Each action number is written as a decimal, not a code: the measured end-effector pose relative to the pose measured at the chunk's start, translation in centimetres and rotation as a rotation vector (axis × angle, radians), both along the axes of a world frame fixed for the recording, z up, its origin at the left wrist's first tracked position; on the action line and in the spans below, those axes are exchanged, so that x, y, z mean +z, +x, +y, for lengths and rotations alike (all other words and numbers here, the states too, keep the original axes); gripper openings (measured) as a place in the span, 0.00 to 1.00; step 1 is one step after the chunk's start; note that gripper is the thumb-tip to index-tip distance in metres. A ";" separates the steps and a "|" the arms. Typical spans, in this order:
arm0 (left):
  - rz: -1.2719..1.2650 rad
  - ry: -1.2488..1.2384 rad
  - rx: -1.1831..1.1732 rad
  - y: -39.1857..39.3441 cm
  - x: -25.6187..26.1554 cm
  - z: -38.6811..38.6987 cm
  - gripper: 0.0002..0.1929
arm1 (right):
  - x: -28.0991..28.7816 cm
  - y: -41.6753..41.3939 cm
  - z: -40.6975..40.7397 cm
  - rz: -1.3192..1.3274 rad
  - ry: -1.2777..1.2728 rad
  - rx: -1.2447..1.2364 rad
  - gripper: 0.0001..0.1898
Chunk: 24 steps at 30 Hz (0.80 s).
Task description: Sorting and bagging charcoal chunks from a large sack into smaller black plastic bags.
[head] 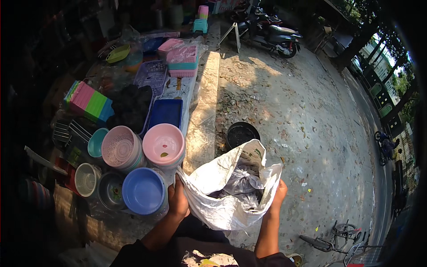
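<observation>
A white woven plastic sack (230,210) hangs before me with its mouth spread wide. My left hand (178,198) grips the rim on one side, and my right hand (280,193) holds the opposite side, its fingers partly hidden by the sack. Inside lie clear plastic bags (242,180) that look knotted; their dark contents cannot be made out. Just beyond the sack a round black tub (243,132) stands on the concrete. Close to my left hand are a blue plastic basin (143,191) and a stack of pink basins (163,143).
Plastic baskets and a dark blue tray (165,113) fill the display on the left, beside a low concrete ledge (201,133). Motorcycles (280,36) and a folding stand (237,36) are at the top. A cycle (320,243) is at lower right; a rider passes along the road.
</observation>
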State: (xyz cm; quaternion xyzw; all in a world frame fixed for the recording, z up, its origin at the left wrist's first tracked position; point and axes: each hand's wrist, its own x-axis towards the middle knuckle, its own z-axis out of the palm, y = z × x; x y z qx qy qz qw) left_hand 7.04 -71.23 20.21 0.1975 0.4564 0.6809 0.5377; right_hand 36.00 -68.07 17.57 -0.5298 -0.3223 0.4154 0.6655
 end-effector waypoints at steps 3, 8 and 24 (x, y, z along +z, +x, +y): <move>-0.110 0.001 0.045 -1.7 -1.4 3.4 0.20 | -0.3 -1.6 6.7 -0.021 0.043 0.056 0.15; -0.270 -0.033 0.082 -3.5 -1.2 8.2 0.20 | 1.0 -4.3 16.9 -0.096 0.005 0.126 0.14; 0.104 0.016 0.249 -4.0 1.0 29.5 0.21 | 8.3 -12.0 46.5 -0.172 0.119 0.297 0.05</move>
